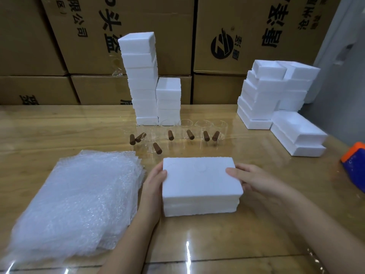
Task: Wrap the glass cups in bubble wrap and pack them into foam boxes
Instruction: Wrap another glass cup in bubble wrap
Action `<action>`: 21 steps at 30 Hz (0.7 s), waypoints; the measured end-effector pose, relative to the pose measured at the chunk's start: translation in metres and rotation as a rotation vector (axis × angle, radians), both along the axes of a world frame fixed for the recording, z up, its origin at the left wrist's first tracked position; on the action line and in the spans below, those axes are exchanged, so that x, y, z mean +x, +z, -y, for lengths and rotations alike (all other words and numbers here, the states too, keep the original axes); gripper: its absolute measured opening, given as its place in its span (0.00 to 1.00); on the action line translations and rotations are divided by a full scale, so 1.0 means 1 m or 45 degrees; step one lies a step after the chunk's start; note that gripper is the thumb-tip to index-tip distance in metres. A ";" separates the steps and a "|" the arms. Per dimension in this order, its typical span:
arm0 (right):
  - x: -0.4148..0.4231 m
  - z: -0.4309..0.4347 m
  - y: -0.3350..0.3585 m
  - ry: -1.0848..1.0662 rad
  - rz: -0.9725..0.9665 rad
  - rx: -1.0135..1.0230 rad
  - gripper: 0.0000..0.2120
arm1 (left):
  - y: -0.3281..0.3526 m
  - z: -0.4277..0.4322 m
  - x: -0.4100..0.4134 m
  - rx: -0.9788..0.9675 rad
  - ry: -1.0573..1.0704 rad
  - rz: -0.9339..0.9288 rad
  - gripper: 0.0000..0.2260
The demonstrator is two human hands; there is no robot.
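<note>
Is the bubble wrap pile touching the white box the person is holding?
Apart. In the head view the left hand sits between the bubble wrap pile and the foam box.

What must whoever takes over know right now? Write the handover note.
Left hand and right hand each grip an end of the closed white foam box.
Clear glass cups with brown handles stand unwrapped behind it; the stack of clear bubble wrap sheets lies to its left.
Done: one box closed; contents not visible.
Left: wrap and box those cups, using the open white foam halves at right.
</note>
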State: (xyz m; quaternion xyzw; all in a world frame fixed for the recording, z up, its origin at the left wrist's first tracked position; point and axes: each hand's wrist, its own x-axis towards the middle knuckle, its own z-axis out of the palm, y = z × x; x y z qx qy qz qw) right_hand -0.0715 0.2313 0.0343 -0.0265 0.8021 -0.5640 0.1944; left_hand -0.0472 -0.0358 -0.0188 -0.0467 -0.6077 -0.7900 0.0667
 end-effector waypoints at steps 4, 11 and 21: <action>0.000 0.004 -0.002 -0.066 -0.034 0.016 0.16 | 0.000 -0.001 0.001 0.002 0.003 0.114 0.20; 0.000 0.005 -0.003 -0.093 0.072 -0.003 0.18 | -0.001 0.000 0.002 -0.081 0.140 0.194 0.21; -0.006 0.012 0.017 0.035 0.238 0.125 0.12 | 0.027 0.000 0.016 -0.434 0.148 0.540 0.12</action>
